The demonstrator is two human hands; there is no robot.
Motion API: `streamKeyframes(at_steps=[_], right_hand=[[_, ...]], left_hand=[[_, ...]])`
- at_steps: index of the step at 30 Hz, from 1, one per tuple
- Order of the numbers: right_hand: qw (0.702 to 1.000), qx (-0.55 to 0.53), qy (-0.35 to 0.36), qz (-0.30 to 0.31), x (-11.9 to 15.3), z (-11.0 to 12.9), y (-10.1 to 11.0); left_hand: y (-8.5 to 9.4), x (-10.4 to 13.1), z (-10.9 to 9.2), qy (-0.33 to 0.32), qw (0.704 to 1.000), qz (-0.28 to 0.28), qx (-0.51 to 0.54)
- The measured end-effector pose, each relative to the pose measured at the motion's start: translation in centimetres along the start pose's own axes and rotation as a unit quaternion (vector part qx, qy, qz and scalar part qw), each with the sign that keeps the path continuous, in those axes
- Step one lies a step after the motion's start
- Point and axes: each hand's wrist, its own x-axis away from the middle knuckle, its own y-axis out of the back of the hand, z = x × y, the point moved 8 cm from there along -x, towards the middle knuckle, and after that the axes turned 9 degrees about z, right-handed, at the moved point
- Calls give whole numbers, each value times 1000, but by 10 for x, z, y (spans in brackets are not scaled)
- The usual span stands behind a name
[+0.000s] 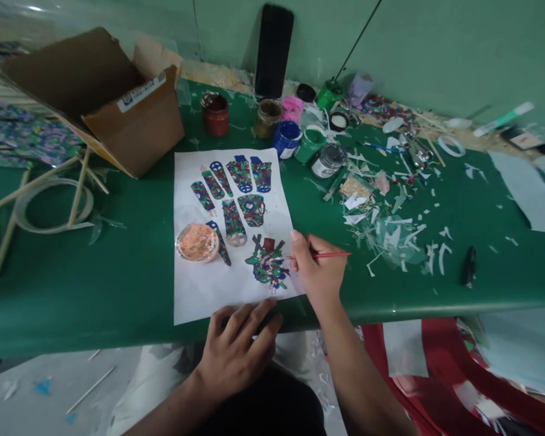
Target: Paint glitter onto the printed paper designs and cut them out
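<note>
Head view: right hand (320,263) pinches the brush (333,255) at the painted piece (269,266), paper's (200,297) four o'clock; left hand (243,342), half-open, fingers loosely bent, lies palm-down at six o'clock.

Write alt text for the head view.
A right hand holds a thin red tool at a multicoloured shape on white paper; the left hand rests at the paper's lower edge. Other painted shapes, an orange-filled tub and jars sit on a green table.
</note>
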Motion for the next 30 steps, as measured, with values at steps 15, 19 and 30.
streamKeyframes(at_steps=[15, 19, 30], right_hand=[[1000, 12, 4, 6, 2, -7, -2], [1000, 14, 13, 3, 2, -3, 0], [998, 55, 35, 9, 3, 3, -1]], left_hand=[[3, -2, -1, 2, 1000, -10, -4], [2, -1, -1, 2, 1000, -5, 0], [2, -2, -2, 1, 1000, -5, -1]])
